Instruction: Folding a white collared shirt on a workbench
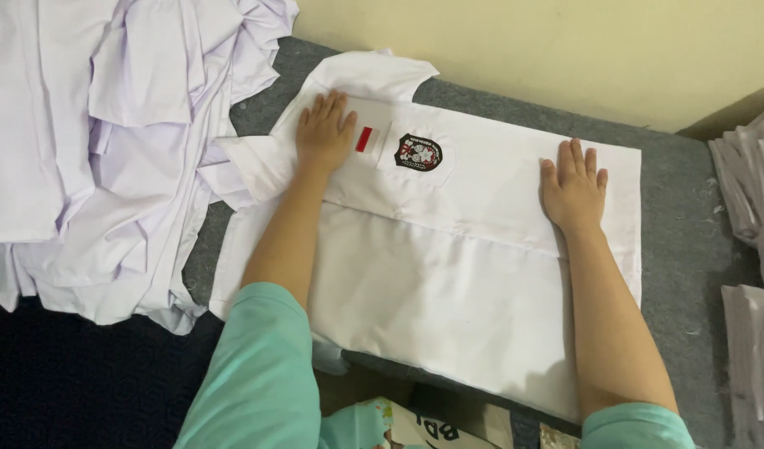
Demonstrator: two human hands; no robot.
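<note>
A white shirt (448, 291) lies spread flat on a grey padded surface (681, 241). Its chest pocket carries a dark shield-shaped badge (417, 152) and a small red and white patch (364, 139). My left hand (323, 131) presses flat on the shirt near the collar, just left of the patch. My right hand (573, 187) presses flat on the shirt's far right part, near its hem edge. Both hands have fingers spread and hold nothing. Teal sleeves cover my upper arms.
A heap of white shirts (91, 141) fills the left side. Stacks of grey folded sheets (752, 183) sit at the right edge. A cream wall (565, 50) runs behind the surface. A printed paper item (407, 428) lies at the bottom.
</note>
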